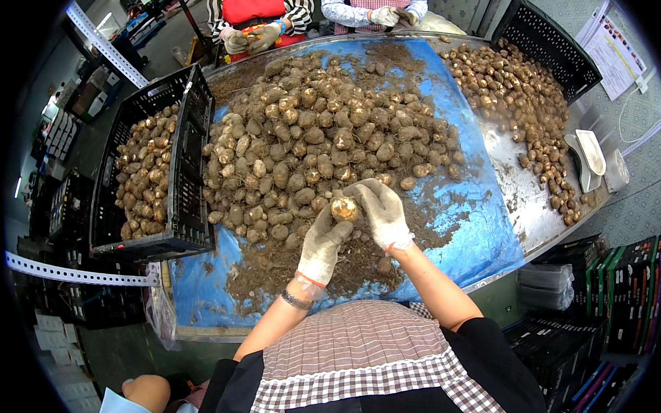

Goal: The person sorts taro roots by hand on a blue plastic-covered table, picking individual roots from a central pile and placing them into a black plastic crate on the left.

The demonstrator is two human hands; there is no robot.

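A small brown taro corm [344,208] with a pale, trimmed end is held up between my two hands, just over the near side of a large heap of taro corms [304,140]. My left hand [321,245], in a soiled white work glove, grips it from the left and below. My right hand [380,210], gloved the same way, closes on it from the right, with the fingers bent over its far side. The heap is dirty, with stringy roots among the corms. Loose soil and root fibres [270,277] lie on the blue table cover [482,234] below my hands.
A black crate [195,129] of corms stands at the left. Far right, a pile of cleaner corms [524,89] spreads over bare metal from a tipped black crate [551,39], beside a white scoop [589,152]. Two gloved co-workers stand across the table; another person's arm shows lower left.
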